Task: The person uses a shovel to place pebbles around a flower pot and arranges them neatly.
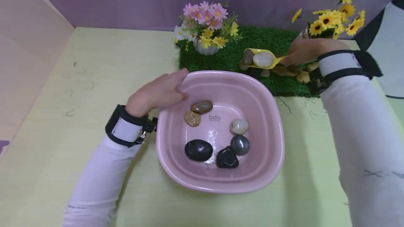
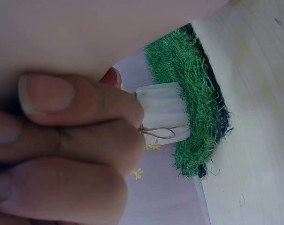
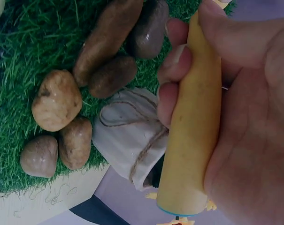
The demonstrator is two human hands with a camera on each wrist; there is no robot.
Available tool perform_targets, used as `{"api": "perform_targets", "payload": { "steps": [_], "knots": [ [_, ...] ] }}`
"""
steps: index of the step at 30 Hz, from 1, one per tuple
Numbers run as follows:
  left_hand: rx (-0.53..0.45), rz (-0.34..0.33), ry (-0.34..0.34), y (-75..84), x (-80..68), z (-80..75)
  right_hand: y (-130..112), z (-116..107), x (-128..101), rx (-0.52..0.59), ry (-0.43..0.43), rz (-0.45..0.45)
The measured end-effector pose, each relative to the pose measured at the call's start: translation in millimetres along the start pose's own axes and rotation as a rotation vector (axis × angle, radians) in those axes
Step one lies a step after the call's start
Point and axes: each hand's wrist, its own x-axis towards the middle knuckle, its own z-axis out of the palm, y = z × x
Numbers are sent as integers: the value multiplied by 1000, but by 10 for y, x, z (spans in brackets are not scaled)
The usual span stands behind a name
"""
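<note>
A pink basin (image 1: 275, 143) stands on the pale table. My left hand (image 1: 157, 92) grips its left rim, thumb on the inner side; curled fingers (image 2: 85, 187) fill much of the left wrist view. Inside lie a brown stone (image 1: 202, 107), a tan one, a white one, a grey one and two black stones (image 1: 198, 150). Beyond the basin, my right hand (image 1: 306, 50) holds a yellow scoop by its handle (image 3: 193, 117), fingers wrapped round it. A white stone (image 1: 263, 59) and a brown stone (image 1: 248, 57) sit in the scoop, over the turf.
Green artificial turf (image 1: 262, 38) lies along the purple back wall. On it stand a pot of pink and yellow flowers (image 1: 208, 20) and a pot of sunflowers (image 1: 328, 20). Several more stones (image 3: 57, 101) rest on the turf near the right hand.
</note>
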Motion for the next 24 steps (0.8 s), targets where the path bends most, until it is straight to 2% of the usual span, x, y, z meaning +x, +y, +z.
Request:
{"api": "perform_targets", "payload": {
  "steps": [6,17,24],
  "knots": [
    [12,-3,1,1,6,7,-72,54,18,-4,6,22],
    [11,-7,1,5,0,14,-137,72,70,-114,62,80],
    [7,-10,0,3,5,13,-194,41,44,-72,96,145]
  ]
}}
